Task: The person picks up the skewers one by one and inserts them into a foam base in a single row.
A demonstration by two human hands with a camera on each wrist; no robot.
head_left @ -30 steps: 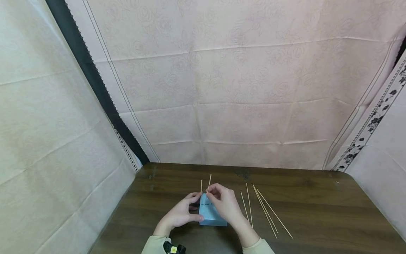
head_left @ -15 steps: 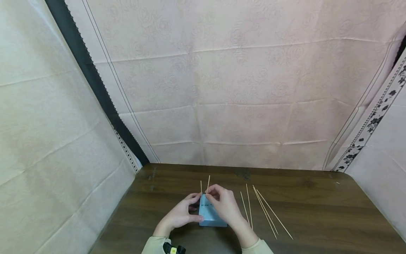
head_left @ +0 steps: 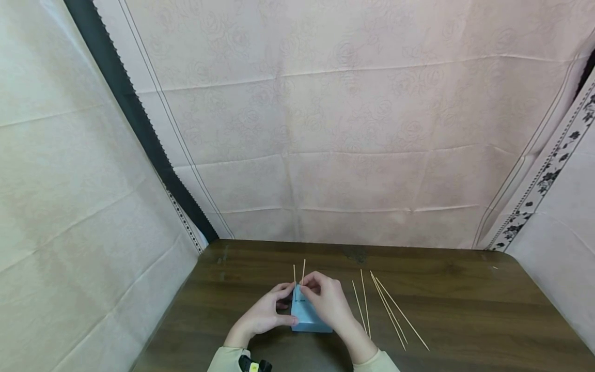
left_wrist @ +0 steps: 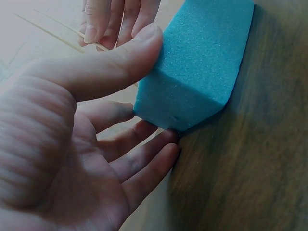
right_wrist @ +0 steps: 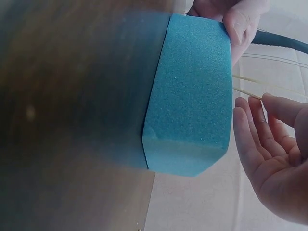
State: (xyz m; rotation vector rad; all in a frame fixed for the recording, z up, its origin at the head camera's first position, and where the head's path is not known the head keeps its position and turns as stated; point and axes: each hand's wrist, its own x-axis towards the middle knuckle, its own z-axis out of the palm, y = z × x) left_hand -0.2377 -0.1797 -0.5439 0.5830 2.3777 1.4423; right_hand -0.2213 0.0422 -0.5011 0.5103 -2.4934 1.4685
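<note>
A light-blue foam block (head_left: 307, 315) sits on the table, its speckled surface plain in the left wrist view. My left hand (head_left: 267, 313) holds the block from the left, thumb (left_wrist: 142, 45) on the near edge and fingers round the far side. Between thumb and forefinger, my right hand (head_left: 329, 299) pinches a thin wooden skewer (head_left: 304, 268) low down, its lower end at the block's top. Just left of it a second skewer (head_left: 294, 273) stands upright in the block. How deep either one goes is hidden.
Several loose skewers (head_left: 389, 311) lie on the dark wooden table (head_left: 465, 294) right of the block. Pale cloth hangings (head_left: 372, 155) enclose the table at the back and both sides. A black device (head_left: 254, 364) is strapped at the left wrist.
The pinched skewer has sunk slightly and tipped more upright, its top shifting left. My right hand has moved a little down and left with it. My left hand and the block stay in place.
</note>
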